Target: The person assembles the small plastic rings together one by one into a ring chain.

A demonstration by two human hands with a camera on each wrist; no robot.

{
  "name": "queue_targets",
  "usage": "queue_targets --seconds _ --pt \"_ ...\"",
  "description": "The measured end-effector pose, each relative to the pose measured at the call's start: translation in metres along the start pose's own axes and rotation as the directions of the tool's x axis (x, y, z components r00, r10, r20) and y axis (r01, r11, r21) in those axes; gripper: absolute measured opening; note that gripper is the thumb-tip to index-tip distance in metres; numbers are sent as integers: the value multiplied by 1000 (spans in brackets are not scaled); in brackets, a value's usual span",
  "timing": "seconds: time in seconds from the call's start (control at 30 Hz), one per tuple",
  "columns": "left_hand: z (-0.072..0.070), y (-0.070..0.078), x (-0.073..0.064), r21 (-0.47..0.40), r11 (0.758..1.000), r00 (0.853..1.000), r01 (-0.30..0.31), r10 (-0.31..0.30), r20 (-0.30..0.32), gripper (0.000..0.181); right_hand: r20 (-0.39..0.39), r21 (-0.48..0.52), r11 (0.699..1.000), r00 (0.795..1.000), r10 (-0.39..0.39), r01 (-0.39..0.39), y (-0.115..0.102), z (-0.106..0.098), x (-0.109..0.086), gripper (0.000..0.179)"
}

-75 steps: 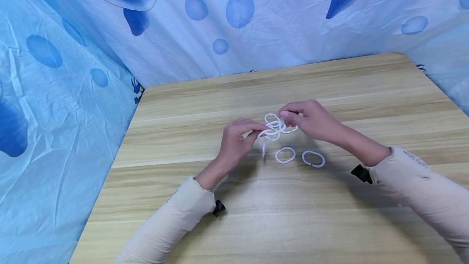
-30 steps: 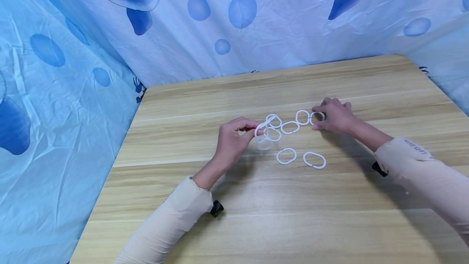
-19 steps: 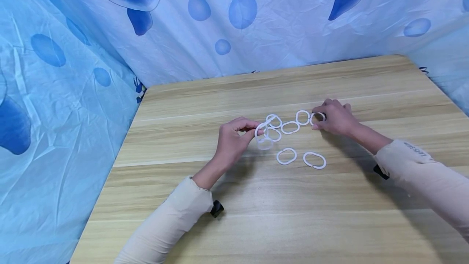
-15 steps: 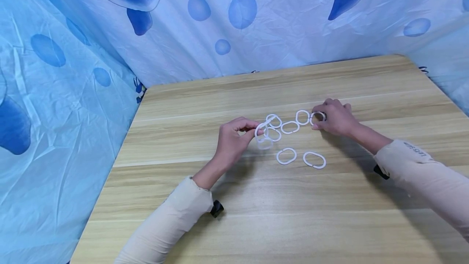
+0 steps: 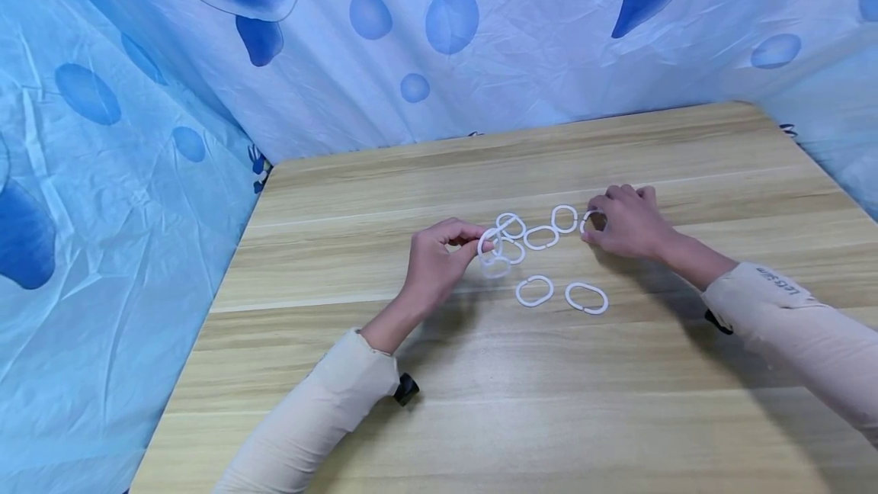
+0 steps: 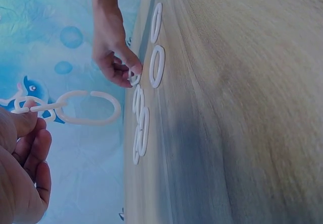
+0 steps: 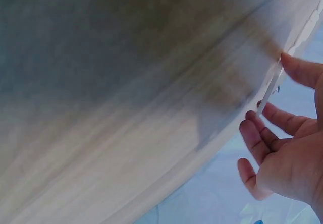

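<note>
My left hand pinches a short chain of white plastic links between thumb and fingertips, held above the table. In the left wrist view one split link hangs out from that chain, its gap at the top. My right hand is low over the table, with thumb and fingertip at opposite ends of a single link. Between the hands several links lie on the wood, among them an oval link and a rounder link. Whether these are joined I cannot tell.
Nearer the front, a split link and another link lie apart on the wooden table. A blue curtain with whales and bubbles hangs behind and to the left. Black wrist devices show at the sleeves.
Earlier the hands were close together over bunched links. My right hand has since moved right and down to the table, links now spread between. In the last half second it slid slightly further right.
</note>
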State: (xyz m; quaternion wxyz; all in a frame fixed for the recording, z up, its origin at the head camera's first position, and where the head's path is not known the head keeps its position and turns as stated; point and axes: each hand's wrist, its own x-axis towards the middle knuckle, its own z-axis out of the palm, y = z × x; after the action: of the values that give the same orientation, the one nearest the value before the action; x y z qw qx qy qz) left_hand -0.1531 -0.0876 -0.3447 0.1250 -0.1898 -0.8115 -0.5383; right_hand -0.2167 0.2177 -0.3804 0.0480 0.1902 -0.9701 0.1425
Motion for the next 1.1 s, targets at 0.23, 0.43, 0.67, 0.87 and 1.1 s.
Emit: queue_targets --seconds 0.23,0.43,0.67,0.87,1.1 --pt "-2 0 0 -14 1000 1000 25 -25 4 10 -142 20 992 982 -121 125 -3 -7 3 46" --pt "-1 -1 0 -15 999 999 35 -35 5 9 -235 127 968 955 -181 215 -13 -20 6 46" --pt "-1 -1 1 -8 999 999 41 -41 9 9 -310 184 943 927 -213 278 -23 -30 6 44" --pt "0 -2 2 -9 999 999 41 -41 12 9 -328 219 919 912 -246 327 -36 -35 5 46" --pt "2 -2 2 -28 999 1000 30 -30 9 7 -370 241 882 879 -302 405 -50 -40 3 47"
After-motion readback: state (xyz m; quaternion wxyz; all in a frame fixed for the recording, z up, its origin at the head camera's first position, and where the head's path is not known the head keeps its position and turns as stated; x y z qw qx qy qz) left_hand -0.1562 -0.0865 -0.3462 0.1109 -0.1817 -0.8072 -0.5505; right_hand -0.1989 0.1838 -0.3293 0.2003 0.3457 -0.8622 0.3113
